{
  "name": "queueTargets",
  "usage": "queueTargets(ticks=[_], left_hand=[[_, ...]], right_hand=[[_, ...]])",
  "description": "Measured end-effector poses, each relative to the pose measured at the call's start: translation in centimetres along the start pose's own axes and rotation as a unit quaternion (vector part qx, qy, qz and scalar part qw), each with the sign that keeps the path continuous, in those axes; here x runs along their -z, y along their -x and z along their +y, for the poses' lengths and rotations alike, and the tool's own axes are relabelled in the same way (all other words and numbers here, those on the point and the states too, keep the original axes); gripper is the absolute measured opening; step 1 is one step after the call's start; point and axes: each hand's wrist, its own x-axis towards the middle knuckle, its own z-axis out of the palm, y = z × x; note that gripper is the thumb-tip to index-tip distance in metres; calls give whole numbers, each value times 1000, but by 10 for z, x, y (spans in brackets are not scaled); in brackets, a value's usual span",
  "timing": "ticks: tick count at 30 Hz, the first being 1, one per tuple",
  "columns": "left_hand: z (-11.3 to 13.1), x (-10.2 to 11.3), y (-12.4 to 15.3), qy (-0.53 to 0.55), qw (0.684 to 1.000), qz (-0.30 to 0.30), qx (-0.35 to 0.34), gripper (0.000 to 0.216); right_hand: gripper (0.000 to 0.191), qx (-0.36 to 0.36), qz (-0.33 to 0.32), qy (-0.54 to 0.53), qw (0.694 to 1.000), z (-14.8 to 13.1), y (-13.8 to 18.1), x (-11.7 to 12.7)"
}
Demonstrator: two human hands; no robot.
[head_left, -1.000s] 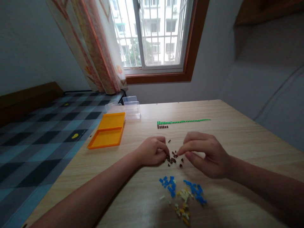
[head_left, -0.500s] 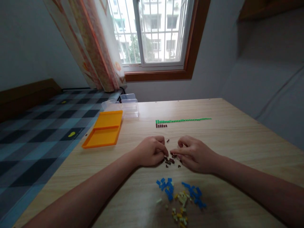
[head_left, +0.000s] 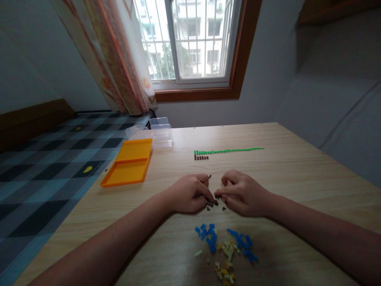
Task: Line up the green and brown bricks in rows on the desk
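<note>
On the wooden table [head_left: 297, 174] my left hand [head_left: 190, 194] and my right hand [head_left: 242, 192] meet fingertip to fingertip over a small heap of dark brown bricks [head_left: 212, 203]. Both hands are curled into a pinch; what the fingers grip is too small to make out. One loose brown brick [head_left: 210, 176] lies just beyond my left hand. Farther back runs a long row of green bricks [head_left: 228, 151], with a short row of brown bricks [head_left: 201, 158] under its left end. Nearer me lie blue bricks [head_left: 208, 233] and pale yellow bricks [head_left: 228, 258].
An open orange case [head_left: 129, 167] lies at the table's left side, with clear plastic boxes [head_left: 160, 133] behind it. A checked bed cover [head_left: 44, 167] fills the left. A curtain [head_left: 119, 63] and a barred window [head_left: 193, 39] stand behind.
My right hand dropped to the table and closed in on my left hand, over the brown bricks. The view shifted slightly.
</note>
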Motion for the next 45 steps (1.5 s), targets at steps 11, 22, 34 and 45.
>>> queueTargets(ticks=[11, 22, 34, 45], left_hand=[[-8, 4, 2, 18, 999, 22, 18, 39], [-2, 2, 1, 9, 1000, -2, 5, 40], [-20, 5, 1, 50, 991, 108, 54, 42], [-25, 10, 2, 55, 969, 215, 109, 32]], right_hand=[[27, 20, 31, -31, 999, 1, 3, 0], [21, 46, -20, -53, 997, -5, 3, 4], [25, 19, 16, -29, 999, 0, 5, -1], [31, -6, -40, 45, 998, 1, 4, -3]])
